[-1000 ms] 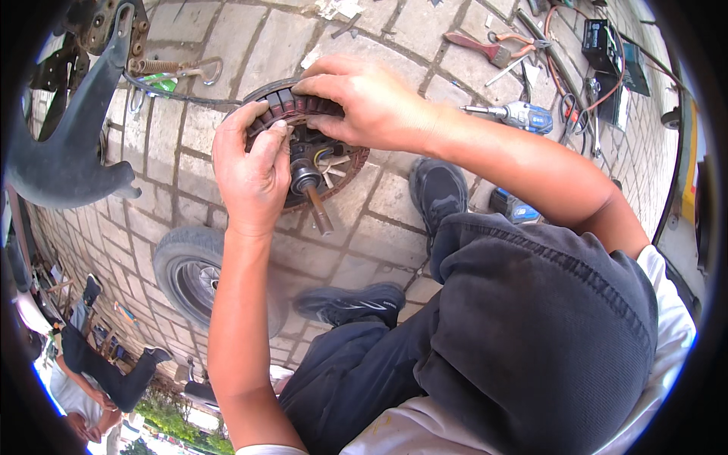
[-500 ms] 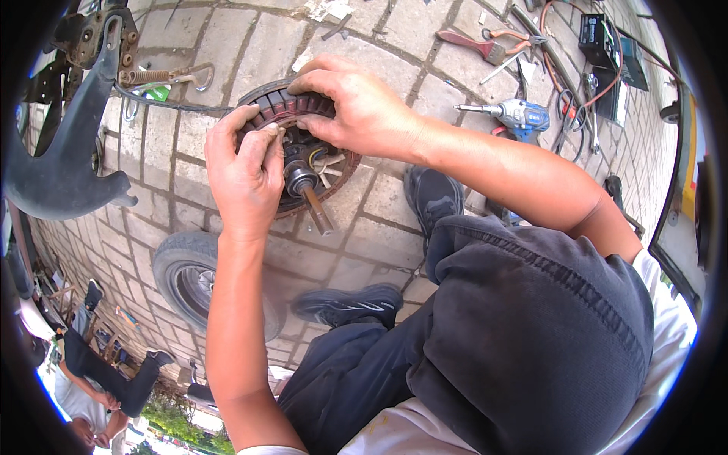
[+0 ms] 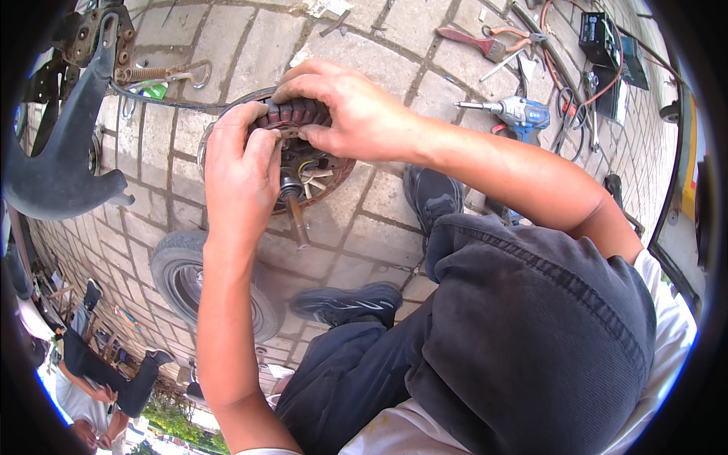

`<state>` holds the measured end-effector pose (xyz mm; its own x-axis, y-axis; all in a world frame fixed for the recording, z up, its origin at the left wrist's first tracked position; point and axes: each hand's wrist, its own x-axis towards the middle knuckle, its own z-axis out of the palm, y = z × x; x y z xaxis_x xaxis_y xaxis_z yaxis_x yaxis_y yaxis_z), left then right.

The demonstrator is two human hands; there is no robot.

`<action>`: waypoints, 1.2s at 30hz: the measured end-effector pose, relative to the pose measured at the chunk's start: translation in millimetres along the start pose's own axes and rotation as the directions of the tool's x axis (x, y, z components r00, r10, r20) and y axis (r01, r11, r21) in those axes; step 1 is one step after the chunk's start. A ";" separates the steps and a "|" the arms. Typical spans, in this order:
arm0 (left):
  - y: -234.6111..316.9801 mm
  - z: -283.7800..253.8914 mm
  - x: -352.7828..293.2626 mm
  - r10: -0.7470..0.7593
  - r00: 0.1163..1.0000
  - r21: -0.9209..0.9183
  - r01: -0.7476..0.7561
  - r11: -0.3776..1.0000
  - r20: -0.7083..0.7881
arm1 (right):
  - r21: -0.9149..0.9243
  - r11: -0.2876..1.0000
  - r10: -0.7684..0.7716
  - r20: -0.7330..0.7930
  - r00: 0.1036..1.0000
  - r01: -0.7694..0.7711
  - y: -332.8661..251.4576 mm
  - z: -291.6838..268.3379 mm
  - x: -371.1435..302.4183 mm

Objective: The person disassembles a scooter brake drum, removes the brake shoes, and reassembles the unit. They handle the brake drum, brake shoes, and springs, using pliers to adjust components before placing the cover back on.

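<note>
1. At my far left, a curved, hook-ended black panel point(image 3: 61, 178) looks like smooth plastic. Beside it hangs a rusty coil spring point(image 3: 144, 74).
2. A thin black cable point(image 3: 186, 105) runs toward the ring; I judge it could snag if I swung the ring that way. It looks rubbery.
3. Lower down, behind my forearm, lies a wheel point(image 3: 180, 279) with a dull rubber tyre and grey metal hub.
4. My left hand point(image 3: 244, 163) is clamped on the near-left rim, fingers curled over. If that pinch slackened, the ring might tip and drop.
5. Between my hands, ahead of me above the brick paving point(image 3: 356, 197), is the wound ring point(image 3: 296, 114): blocky dark segments, reddish windings, a brownish edge. Scraping could nick those windings. I can't tell whether the paving bears it. Its round steel shaft point(image 3: 296, 220) points toward me; yellow wire point(image 3: 307, 164) inside could get pinched.
6. My right hand point(image 3: 356, 114) grips the far-right rim, apart from the left; uneven pulling could twist the ring.
7. Farther right lies a blue-grey power driver point(image 3: 523, 114), hard-cased, with a slim metal nose.
</note>
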<state>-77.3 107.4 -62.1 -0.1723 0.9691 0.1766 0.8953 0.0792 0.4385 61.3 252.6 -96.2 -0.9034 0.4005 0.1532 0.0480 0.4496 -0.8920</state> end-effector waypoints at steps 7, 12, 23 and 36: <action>5.8 -8.4 3.6 0.083 0.996 0.002 -0.083 0.997 -0.037 | -0.028 0.998 0.053 -0.101 0.993 -0.056 -15.1 -8.4 -28.7; 32.5 -13.7 -9.0 -0.148 0.988 0.095 0.151 0.984 -0.029 | -0.016 0.990 0.140 -0.107 0.984 -0.143 -15.0 -8.5 -29.1; 37.3 -18.9 -2.2 -0.548 0.814 -0.353 0.578 0.736 0.191 | 0.913 0.245 0.743 0.038 0.669 -0.324 -38.6 -12.7 -11.8; -11.3 -40.2 47.6 0.064 0.955 -0.062 -0.048 0.997 0.288 | 0.323 0.931 0.175 0.013 0.985 -0.170 -32.3 -24.0 6.3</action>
<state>-112.1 143.3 -23.2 0.0115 0.9983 -0.0571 0.8752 0.0176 0.4834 64.3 259.8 -56.2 -0.8867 0.4621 -0.0108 0.0604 0.0926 -0.9939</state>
